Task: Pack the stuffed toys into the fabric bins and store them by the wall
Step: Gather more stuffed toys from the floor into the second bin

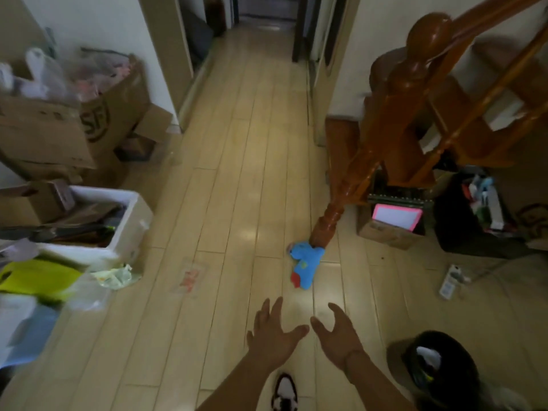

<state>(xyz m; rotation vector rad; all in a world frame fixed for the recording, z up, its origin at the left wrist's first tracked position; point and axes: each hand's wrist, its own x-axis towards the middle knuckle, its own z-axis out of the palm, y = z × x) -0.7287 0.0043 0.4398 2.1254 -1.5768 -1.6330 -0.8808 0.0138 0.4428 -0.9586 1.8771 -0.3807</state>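
Note:
A blue stuffed toy (304,264) with red and green patches lies on the wooden floor, against the foot of a wooden stair post (326,223). My left hand (274,333) and my right hand (338,335) are stretched out side by side over the floor, a short way in front of the toy. Both hands have spread fingers and hold nothing. A dark round bin (436,366) with white cloth inside stands at the lower right.
Cardboard boxes (74,126) and a white foam box (130,221) full of clutter line the left wall. A yellow-green bag (38,280) lies below them. The staircase banister (444,93) rises at the right, with a power strip (450,281) on the floor. A hallway runs ahead.

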